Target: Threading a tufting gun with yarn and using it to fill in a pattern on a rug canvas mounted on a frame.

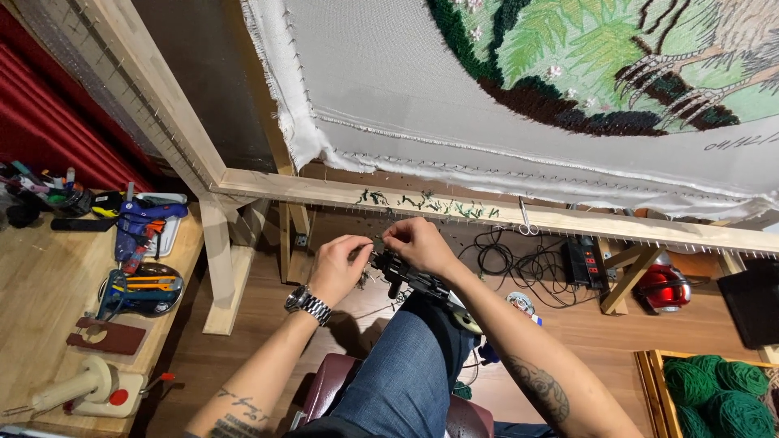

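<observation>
currently, far left: wooden workbench with a blue glue gun and a cream-handled tool. left hand, watch on its wrist, pinches something at the front of a black tufting gun; what it pinches is too small to tell. the gun rests on the raised knee. right hand touches its top, fingers curled. green yarn balls far right.
</observation>
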